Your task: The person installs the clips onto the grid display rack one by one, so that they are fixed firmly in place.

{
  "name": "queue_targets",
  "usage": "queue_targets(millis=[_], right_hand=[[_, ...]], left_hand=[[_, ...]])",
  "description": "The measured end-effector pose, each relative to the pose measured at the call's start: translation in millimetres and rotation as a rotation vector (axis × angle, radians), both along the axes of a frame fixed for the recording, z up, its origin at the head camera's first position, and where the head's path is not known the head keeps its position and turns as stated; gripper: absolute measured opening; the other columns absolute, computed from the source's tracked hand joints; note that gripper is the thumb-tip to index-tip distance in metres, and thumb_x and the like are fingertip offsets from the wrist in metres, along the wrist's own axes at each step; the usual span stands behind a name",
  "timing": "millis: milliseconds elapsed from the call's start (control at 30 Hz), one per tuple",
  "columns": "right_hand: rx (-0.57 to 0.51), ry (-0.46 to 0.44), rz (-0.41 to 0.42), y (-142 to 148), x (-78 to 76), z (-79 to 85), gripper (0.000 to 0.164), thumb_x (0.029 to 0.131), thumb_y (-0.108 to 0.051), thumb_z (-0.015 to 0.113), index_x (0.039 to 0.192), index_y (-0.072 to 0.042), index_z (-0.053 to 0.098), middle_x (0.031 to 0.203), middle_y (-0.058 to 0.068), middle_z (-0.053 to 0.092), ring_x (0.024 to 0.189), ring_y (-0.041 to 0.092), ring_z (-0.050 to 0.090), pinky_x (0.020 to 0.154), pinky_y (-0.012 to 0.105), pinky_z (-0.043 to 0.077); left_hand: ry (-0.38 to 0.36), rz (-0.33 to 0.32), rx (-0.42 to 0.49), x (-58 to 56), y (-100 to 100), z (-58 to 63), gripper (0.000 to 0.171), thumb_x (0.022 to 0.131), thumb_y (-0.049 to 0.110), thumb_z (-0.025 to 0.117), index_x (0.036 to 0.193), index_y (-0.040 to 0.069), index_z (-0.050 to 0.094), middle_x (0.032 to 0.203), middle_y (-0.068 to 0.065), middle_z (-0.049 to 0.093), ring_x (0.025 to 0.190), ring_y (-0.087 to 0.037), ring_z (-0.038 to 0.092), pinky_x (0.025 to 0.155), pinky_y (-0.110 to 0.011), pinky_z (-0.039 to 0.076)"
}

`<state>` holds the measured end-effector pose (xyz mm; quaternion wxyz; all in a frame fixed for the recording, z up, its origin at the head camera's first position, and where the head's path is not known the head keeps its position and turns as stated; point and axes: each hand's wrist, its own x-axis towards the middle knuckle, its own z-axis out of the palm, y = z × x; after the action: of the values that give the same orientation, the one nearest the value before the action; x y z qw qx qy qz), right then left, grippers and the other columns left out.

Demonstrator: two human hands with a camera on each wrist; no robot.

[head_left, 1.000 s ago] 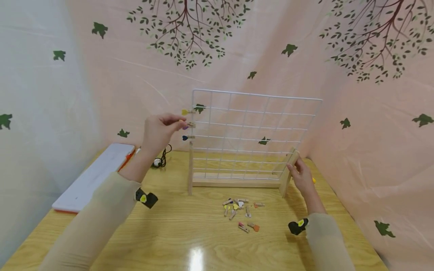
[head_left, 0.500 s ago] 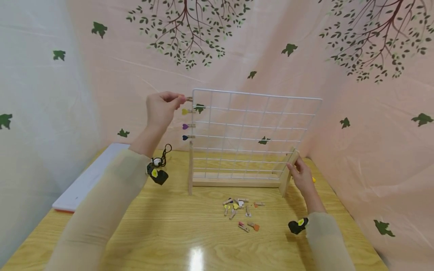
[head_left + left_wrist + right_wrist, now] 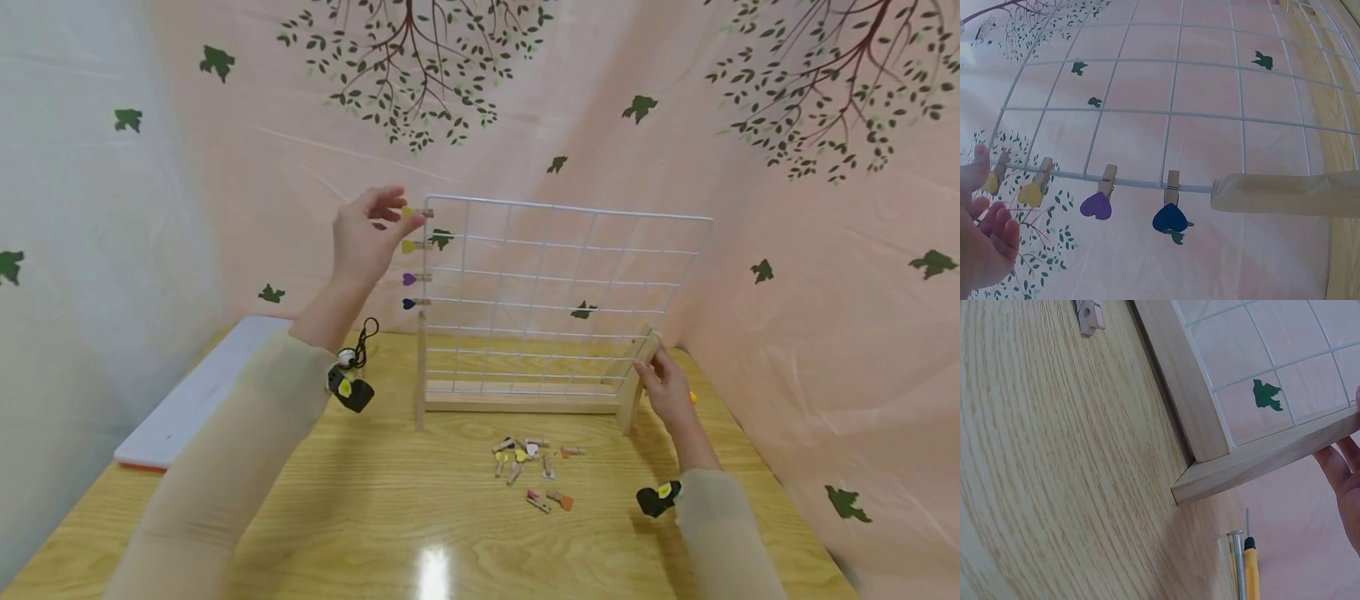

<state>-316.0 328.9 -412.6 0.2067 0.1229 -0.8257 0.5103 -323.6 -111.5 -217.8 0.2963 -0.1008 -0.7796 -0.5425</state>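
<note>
A white wire grid (image 3: pixel 555 275) stands in a wooden frame. Down its left edge sit several clothespins with heart ends: two yellow, a purple clothespin (image 3: pixel 1102 190) and a dark blue clothespin (image 3: pixel 1170 203). My left hand (image 3: pixel 366 237) is at the topmost yellow-heart clothespin (image 3: pixel 1001 165), its fingers spread and apart, the thumb beside the heart; whether the thumb touches it is unclear. With my right hand (image 3: pixel 666 387) I grip the right wooden upright (image 3: pixel 637 379) of the frame, thumb in front and fingers partly hidden behind it.
Several loose heart clothespins (image 3: pixel 525 458) lie on the table in front of the frame. A white board (image 3: pixel 202 392) and a black cord (image 3: pixel 364 342) are at the left. Behind the right upright lie a yellow-handled screwdriver (image 3: pixel 1250 569) and a metal bolt (image 3: pixel 1238 562).
My left hand has moved up from the purple clothespin to the grid's top left corner. A second yellow clothespin now sits there, and the fingers have spread off it. The right hand stays put.
</note>
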Motion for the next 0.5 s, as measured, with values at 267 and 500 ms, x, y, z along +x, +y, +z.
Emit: queue_targets(millis=[267, 500], right_hand=[[0.014, 0.005, -0.002, 5.4, -7.3, -9.0, 0.04, 0.091, -0.017, 0.051, 0.128, -0.007, 0.045, 0.121, 0.023, 0.05, 0.094, -0.004, 0.049, 0.069, 0.012, 0.048], [0.008, -0.01, 0.0, 4.3, -5.2, -7.6, 0.04, 0.091, -0.018, 0.05, 0.129, -0.007, 0.044, 0.121, 0.024, 0.049, 0.093, -0.004, 0.05, 0.069, 0.013, 0.049]], left_hand=[[0.278, -0.018, -0.175, 34.7, 20.7, -39.8, 0.038, 0.074, 0.031, 0.07, 0.104, 0.008, 0.062, 0.088, -0.005, 0.055, 0.076, -0.016, 0.049, 0.059, -0.021, 0.04], [0.052, -0.188, -0.312, 45.6, 49.5, -115.9, 0.033, 0.074, 0.027, 0.072, 0.102, 0.013, 0.062, 0.087, 0.0, 0.058, 0.08, -0.018, 0.054, 0.067, -0.03, 0.047]])
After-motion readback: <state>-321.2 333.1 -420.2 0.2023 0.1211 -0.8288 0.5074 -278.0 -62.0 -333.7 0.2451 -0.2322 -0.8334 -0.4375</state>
